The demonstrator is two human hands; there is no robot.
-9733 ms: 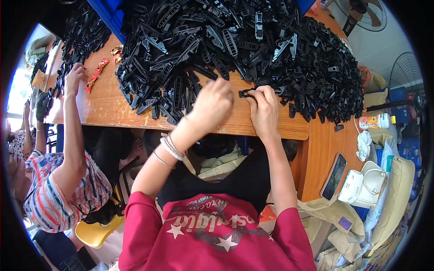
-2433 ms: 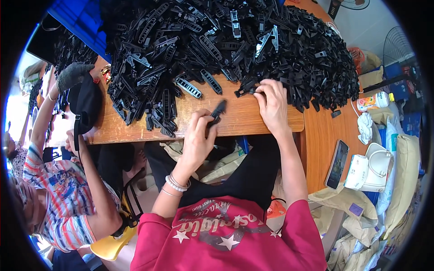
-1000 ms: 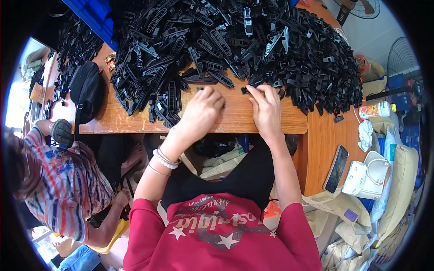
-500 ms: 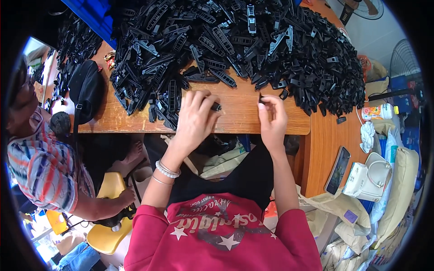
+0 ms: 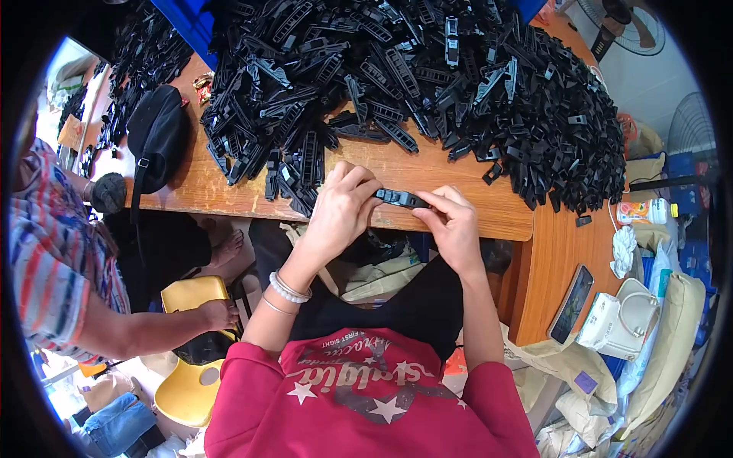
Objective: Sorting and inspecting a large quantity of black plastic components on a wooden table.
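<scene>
Right hand (image 5: 456, 230) nearer left hand (image 5: 342, 211) — black part (image 5: 398, 198) between fingers (image 5: 443, 201)

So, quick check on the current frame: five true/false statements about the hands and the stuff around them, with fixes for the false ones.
1. A black part spans between the left hand and the right hand. True.
2. The bracelets are on the right wrist. False: they are on the left wrist.
3. The phone lies to the right of the right hand. True.
4. The big pile of parts is bright yellow. False: it is black.
5. A white handbag is on the person's right. True.
</scene>
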